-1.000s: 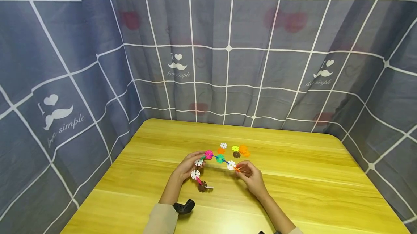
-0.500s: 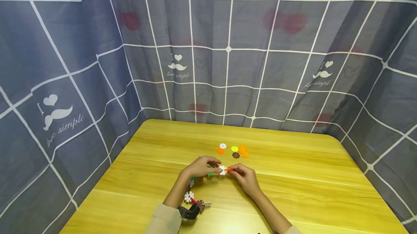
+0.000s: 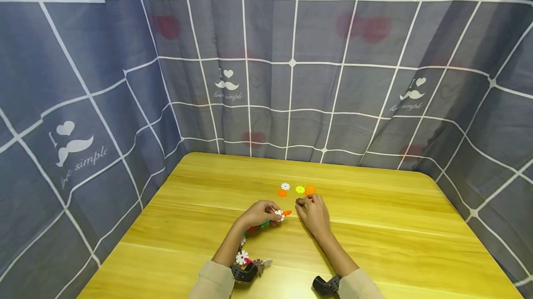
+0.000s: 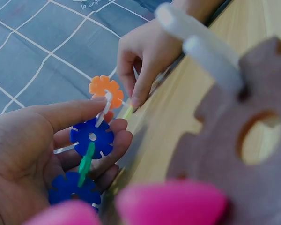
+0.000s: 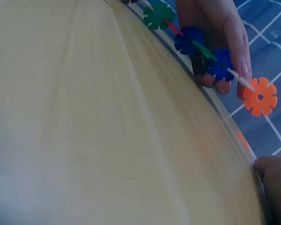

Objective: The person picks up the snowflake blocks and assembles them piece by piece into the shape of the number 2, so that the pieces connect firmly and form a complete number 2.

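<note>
My left hand [image 3: 260,214] holds a chain of interlocking snowflake discs, its thumb and fingers pinching near a white disc [image 3: 279,215]. An orange disc [image 3: 287,213] sticks out at that end. In the left wrist view, blue discs [image 4: 92,136] and a green disc [image 4: 85,164] run across the fingers, with the white disc edge-on below the orange one. The chain's other end, with a white disc [image 3: 242,257] and a brown one, hangs by the left wrist. Over the table, my right hand [image 3: 314,215] pinches a loose brown disc [image 3: 299,201], partly covered by its fingers.
Loose discs lie beyond the hands: a white one [image 3: 285,186], an orange one [image 3: 282,193], a yellow-green one [image 3: 300,189] and an orange pile [image 3: 310,190]. The wooden table [image 3: 395,234] ends at a grey-blue checked curtain [image 3: 266,81].
The left hand has drawn the chain nearer and turned over it. The right hand has let go of the orange disc on the chain and moved away to the loose brown disc.
</note>
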The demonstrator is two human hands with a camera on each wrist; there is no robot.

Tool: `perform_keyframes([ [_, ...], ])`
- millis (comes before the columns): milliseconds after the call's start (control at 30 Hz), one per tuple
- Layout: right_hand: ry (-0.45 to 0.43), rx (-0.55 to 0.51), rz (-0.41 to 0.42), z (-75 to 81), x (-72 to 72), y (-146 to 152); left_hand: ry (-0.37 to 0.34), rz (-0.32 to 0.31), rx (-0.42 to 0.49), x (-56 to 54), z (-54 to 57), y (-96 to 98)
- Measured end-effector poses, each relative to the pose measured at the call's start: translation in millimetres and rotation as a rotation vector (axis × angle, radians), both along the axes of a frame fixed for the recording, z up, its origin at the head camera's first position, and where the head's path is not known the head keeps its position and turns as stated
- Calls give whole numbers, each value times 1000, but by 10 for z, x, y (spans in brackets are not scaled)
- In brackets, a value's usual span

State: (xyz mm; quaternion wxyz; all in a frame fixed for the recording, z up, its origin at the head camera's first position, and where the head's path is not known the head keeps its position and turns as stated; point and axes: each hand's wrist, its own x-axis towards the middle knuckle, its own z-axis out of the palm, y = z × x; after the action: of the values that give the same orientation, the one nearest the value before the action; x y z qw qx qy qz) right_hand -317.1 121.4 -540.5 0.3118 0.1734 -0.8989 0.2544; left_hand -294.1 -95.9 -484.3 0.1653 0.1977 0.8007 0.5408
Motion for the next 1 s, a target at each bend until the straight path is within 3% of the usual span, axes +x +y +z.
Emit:
perform_keyframes([
  [200,-179,-159,-3,29,83,59,10,21,0,-9,10,16],
  [267,-222,-180,-9,36,107,80,8,24,3,-52,-50,10],
  [400,-287,-282,91,30,138,112,17,2,-13,-58,-62,7],
  [467,-357,-417,182,29,176,123,37,-18,-40,-45,-53,8],
  [600,-530,-813,385,48,296,133,82,-49,-114,-19,-34,33],
  [700,-621,-970,477,65,367,115,103,-45,-142,-13,-30,56],
  [1000,-677,-993,480,98,434,36,114,-11,-135,10,-2,59],
])
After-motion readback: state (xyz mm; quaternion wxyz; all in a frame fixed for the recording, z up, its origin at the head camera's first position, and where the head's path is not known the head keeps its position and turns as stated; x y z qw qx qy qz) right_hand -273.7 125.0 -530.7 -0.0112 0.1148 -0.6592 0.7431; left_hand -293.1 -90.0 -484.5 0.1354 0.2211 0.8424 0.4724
